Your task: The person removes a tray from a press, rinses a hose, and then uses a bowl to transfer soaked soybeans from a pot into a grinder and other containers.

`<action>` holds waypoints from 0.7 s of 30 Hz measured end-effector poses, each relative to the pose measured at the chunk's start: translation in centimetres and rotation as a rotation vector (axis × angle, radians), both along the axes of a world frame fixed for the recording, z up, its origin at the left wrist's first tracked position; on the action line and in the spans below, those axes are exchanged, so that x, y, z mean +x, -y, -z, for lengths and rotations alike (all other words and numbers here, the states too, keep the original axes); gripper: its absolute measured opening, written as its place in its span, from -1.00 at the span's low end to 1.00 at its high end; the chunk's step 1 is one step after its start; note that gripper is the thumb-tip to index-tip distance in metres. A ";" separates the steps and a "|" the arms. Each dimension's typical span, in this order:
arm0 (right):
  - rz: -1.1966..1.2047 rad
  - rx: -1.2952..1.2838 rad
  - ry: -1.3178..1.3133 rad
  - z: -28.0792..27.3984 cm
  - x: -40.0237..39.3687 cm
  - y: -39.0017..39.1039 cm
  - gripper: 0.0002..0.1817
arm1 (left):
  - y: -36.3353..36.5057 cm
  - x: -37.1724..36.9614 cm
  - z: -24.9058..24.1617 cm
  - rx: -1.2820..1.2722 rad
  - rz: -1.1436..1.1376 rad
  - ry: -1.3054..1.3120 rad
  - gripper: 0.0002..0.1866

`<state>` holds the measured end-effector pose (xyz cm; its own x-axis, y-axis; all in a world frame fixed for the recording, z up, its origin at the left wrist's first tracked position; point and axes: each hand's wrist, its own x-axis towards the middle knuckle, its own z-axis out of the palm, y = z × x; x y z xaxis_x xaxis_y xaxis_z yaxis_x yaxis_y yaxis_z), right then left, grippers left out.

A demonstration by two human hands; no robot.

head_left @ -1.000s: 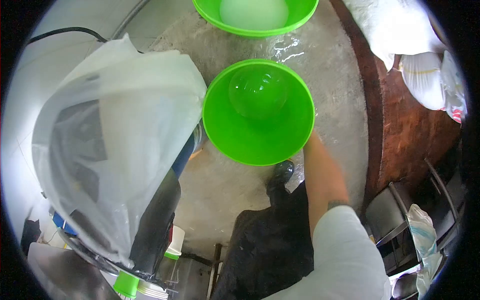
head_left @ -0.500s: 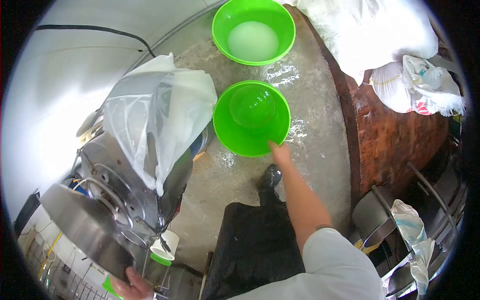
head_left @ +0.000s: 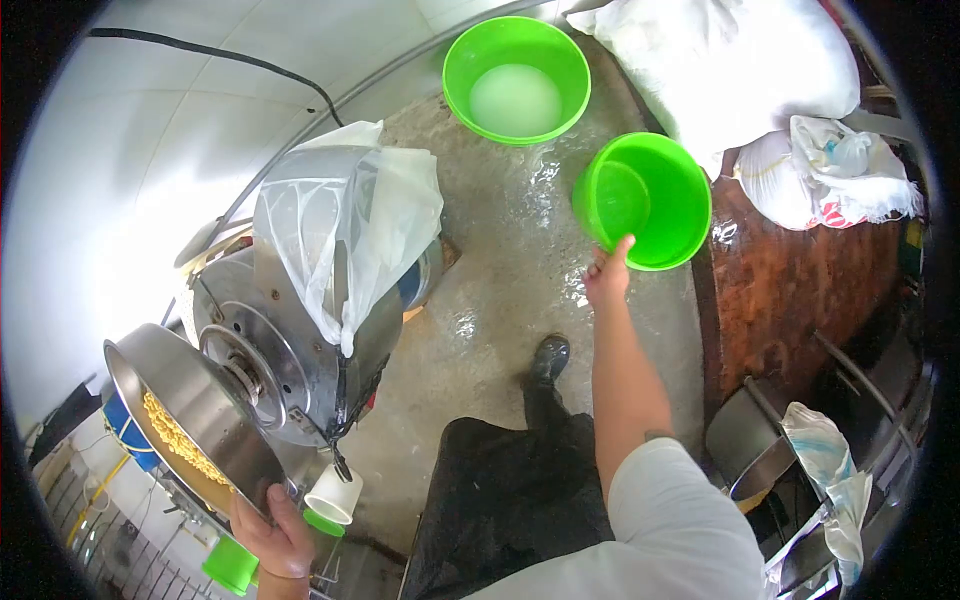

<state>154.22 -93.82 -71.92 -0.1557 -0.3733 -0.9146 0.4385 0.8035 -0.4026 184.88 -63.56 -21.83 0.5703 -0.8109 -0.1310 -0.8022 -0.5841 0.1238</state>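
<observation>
Wet concrete floor runs near to far. Left of centre: steel machine, a clear plastic bag draped over its top. White sacks piled far right. Near left: steel pan tilted, yellow kernels inside; left hand closed on its near rim. Far centre: green basin sits on floor, milky liquid in it. Green bowl right of centre, lifted off floor, tipped so mouth faces right and toward camera; looks empty. Right hand clamped on bowl's near rim, thumb over edge. White cup under machine spout.
</observation>
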 end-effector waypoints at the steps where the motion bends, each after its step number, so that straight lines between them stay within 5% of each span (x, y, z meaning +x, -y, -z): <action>1: -0.104 -0.017 0.102 0.7 1.4 0.7 0.03 | 0.0 0.0 -0.2 0.019 -0.030 -0.025 -0.73; 4: -0.631 -0.092 -0.107 0.5 10.5 5.6 0.10 | -0.2 -0.7 0.5 -0.016 -0.132 -0.036 -0.73; 8: -0.770 -0.195 -0.425 3.4 19.3 14.6 0.06 | -0.2 -0.7 0.4 -0.020 -0.193 -0.048 -0.71; 13: -0.820 -0.196 -0.524 7.6 21.5 14.6 -0.29 | -0.5 -0.1 0.5 0.010 -0.068 0.025 -0.72; 15: -1.206 -0.410 -0.637 9.5 20.5 12.8 -0.44 | -0.4 -0.1 0.3 0.013 -0.099 -0.043 -0.73; 19: -1.307 -0.371 -0.686 5.3 21.0 8.4 -0.48 | -1.8 0.2 0.0 0.010 -0.040 -0.013 -0.75; 21: -1.325 -0.301 -0.687 6.0 21.3 6.1 -0.50 | -3.8 0.3 -0.3 0.052 -0.022 -0.029 -0.54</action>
